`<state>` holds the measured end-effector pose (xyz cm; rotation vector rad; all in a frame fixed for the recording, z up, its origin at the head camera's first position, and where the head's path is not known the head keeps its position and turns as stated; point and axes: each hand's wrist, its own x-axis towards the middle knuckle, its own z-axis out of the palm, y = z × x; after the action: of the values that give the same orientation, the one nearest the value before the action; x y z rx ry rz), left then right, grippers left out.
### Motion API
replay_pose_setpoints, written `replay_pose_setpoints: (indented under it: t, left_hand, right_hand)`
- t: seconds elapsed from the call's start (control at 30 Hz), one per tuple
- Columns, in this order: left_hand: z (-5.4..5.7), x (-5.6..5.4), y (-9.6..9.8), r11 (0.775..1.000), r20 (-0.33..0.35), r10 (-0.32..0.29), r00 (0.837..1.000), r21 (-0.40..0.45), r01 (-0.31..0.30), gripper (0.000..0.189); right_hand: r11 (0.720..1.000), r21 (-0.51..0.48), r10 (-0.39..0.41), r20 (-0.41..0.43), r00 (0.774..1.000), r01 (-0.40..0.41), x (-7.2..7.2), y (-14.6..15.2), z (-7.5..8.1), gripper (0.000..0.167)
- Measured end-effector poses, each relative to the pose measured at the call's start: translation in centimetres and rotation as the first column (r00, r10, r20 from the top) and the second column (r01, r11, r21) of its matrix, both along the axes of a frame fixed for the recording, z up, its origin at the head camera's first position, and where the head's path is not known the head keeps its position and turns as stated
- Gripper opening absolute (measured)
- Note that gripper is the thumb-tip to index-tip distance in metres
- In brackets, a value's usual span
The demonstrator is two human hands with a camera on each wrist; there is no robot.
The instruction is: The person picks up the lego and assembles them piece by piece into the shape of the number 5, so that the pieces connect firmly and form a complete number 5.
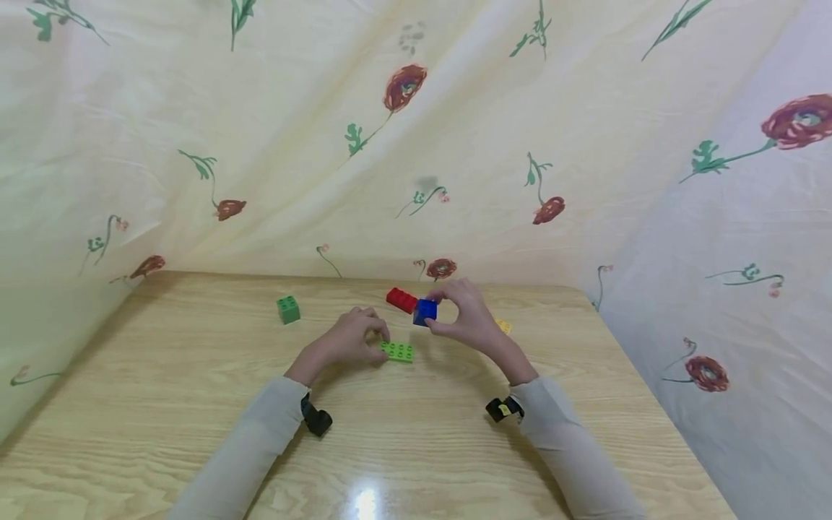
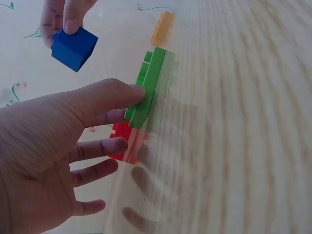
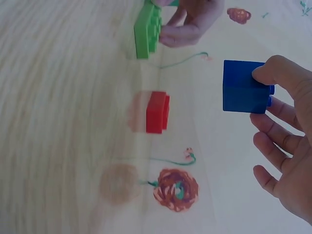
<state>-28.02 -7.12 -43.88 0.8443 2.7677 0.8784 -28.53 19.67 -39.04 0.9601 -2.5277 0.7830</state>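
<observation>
Free table [image 1: 416,440] nearside of lime brick [image 1: 397,352]

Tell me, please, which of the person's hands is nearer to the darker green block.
Left: the left hand is right of the darker green block, pinching the light green brick; the right hand is farther right, holding the blue block.

Head feed: I've got both sleeved forearms, left forearm [image 1: 237,444] and right forearm [image 1: 575,448], running up from the bottom edge, angled inward. Left hand [image 1: 349,339]: low, thumb [image 2: 113,95] and index in a pinch, index mostly hidden behind the thumb on the wrist feed; other three fingers [image 2: 97,170] spread apart. Right hand [image 1: 466,316]: held higher, pinching too, lower fingers [image 3: 270,147] bent, free. Hands near each other, apart.
</observation>
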Motion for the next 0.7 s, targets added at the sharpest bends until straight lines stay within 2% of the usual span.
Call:
replay_pose_setpoints:
  t: [0.4,0.7]
  left_hand:
    - [-0.1,-0.1,0.2,1.0,0.012,0.018,1.0,-0.01,-0.018,0.018]
    - [-0.3,-0.3,0.2,1.0,-0.003,0.005,1.0,0.001,-0.005,0.019]
  right_hand:
    - [0.999,0.003,0.043,-0.038,0.998,-0.043,-0.1,-0.8,-0.9,0.037]
    - [0.998,0.018,0.051,0.049,0.997,-0.052,0.2,-1.3,-1.5,0.034]
